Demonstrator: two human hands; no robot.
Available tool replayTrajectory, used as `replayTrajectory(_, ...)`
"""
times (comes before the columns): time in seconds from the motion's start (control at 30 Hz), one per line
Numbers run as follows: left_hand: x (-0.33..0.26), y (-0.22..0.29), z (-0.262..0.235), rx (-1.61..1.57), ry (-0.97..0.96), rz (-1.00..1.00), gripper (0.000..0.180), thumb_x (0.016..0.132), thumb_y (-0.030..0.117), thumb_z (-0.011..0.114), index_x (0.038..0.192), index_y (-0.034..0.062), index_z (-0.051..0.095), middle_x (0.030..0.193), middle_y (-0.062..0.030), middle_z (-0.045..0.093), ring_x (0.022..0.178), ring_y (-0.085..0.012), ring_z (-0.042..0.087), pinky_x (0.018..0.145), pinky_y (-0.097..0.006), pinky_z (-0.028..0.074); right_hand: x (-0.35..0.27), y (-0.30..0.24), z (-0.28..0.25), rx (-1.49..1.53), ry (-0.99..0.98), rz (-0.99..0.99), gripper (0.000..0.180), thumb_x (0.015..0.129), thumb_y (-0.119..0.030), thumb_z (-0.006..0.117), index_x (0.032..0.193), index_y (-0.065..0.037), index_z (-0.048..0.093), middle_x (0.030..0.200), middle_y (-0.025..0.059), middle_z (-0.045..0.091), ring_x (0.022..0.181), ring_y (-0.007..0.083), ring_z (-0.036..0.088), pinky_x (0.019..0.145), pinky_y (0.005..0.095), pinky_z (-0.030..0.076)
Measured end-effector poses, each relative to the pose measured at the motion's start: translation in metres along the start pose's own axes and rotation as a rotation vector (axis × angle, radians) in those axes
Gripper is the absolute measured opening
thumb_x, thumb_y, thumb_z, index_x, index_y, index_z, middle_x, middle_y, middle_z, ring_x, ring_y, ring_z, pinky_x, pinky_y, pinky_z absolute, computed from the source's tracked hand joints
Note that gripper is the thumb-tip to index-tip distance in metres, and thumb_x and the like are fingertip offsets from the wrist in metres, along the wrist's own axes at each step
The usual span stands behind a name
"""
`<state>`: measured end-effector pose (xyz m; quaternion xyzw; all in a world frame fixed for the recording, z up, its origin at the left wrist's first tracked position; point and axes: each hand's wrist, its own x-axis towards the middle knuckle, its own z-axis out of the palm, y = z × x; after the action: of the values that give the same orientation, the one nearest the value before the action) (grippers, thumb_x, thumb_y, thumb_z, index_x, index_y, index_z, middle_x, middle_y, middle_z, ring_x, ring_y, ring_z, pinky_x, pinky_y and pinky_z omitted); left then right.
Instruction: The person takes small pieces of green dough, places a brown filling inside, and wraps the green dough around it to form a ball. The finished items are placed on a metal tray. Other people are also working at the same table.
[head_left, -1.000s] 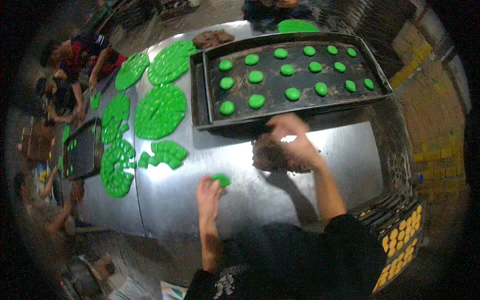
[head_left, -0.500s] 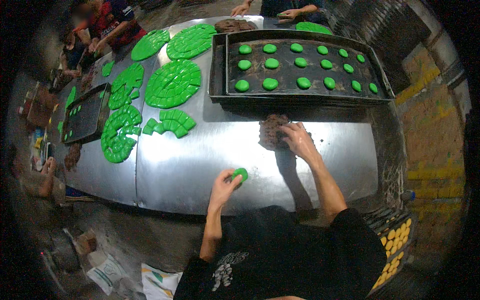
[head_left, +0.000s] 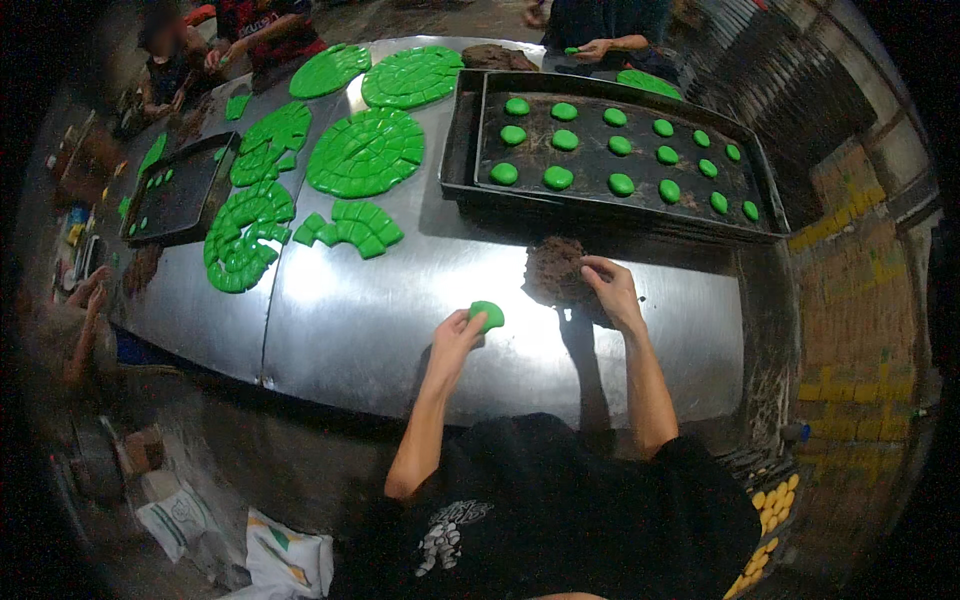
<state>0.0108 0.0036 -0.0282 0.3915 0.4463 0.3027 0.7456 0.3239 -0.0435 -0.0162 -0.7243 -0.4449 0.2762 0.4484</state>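
Note:
In my left hand (head_left: 455, 335) a flattened piece of green dough (head_left: 489, 316) is pinched between thumb and fingers, held above the steel table. My right hand (head_left: 615, 290) is closed at the right edge of a crumbly dark brown mound of paste (head_left: 552, 272), thumb and fingertips pinching some of it. Exactly how much paste sits between those fingertips is hidden. Beyond the mound, a large dark baking tray (head_left: 643, 166) bears rows of small rounded green dough pieces.
Left of the tray lie a round of green dough scored into pieces (head_left: 366, 152) and a loose cut section (head_left: 365, 230). A smaller tray (head_left: 165, 205) stands far left. Co-workers' hands (head_left: 597, 48) work at the far edge. Yellow pieces on trays (head_left: 770, 510) are at lower right.
My right hand has drawn back slightly from over the brown mound to its right edge, its fingers now pinched. My left hand still holds the green dough, turned a little. The whole view has shifted.

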Motion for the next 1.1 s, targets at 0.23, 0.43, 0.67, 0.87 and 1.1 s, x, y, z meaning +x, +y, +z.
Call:
replayTrajectory(0.23,0.042,-0.006,0.057,-0.120,-0.251,-0.077,0.041,0.099,0.028,0.065,0.121,-0.0061,0.059,0.111,-0.0124,0.065,0.100,-0.0177,0.065,0.089,-0.030,0.054,-0.049,-0.053,0.043,-0.111,-0.089,-0.303,0.025,0.087,-0.010,0.074,0.112,-0.004,0.070,0.111,0.0137,0.072,0.100,0.0258,0.068,0.090,0.0375,0.053)
replayTrajectory(0.43,0.041,-0.013,0.041,-0.180,-0.239,-0.035,0.040,0.098,0.026,0.066,0.123,-0.0049,0.058,0.116,-0.0117,0.064,0.104,-0.0163,0.064,0.094,-0.030,0.053,-0.061,-0.054,0.045,-0.159,-0.294,-0.337,0.044,0.091,-0.007,0.067,0.134,-0.009,0.062,0.123,0.0148,0.067,0.119,0.0316,0.059,0.096,0.0394,0.051)
replayTrajectory(0.67,0.025,0.013,0.031,-0.167,-0.315,-0.014,0.042,0.099,0.021,0.064,0.129,-0.0058,0.056,0.115,-0.0143,0.067,0.100,-0.0216,0.067,0.095,-0.033,0.054,-0.057,-0.066,0.049,-0.003,-0.381,-0.293,0.041,0.091,-0.006,0.068,0.131,-0.007,0.062,0.131,0.0170,0.061,0.115,0.0304,0.063,0.094,0.0380,0.056)
replayTrajectory(0.87,-0.005,0.037,0.038,0.700,-0.170,0.277,0.037,0.103,0.010,0.050,0.137,-0.0047,0.050,0.119,-0.0176,0.066,0.103,-0.0224,0.067,0.088,-0.033,0.057,-0.048,-0.077,0.068,-0.161,-0.272,-0.455,0.032,0.088,-0.008,0.072,0.119,-0.003,0.068,0.109,0.0158,0.066,0.098,0.0283,0.068,0.085,0.0351,0.058)
replayTrajectory(1.1,-0.017,0.017,0.009,-0.335,-0.316,-0.011,0.057,0.099,0.028,0.063,0.148,0.0064,0.042,0.113,-0.0048,0.060,0.096,-0.0128,0.058,0.079,-0.026,0.050,-0.063,-0.105,0.075,0.040,-0.365,-0.467,0.032,0.087,-0.011,0.075,0.118,-0.004,0.071,0.105,0.0120,0.068,0.092,0.0235,0.068,0.083,0.0331,0.058)
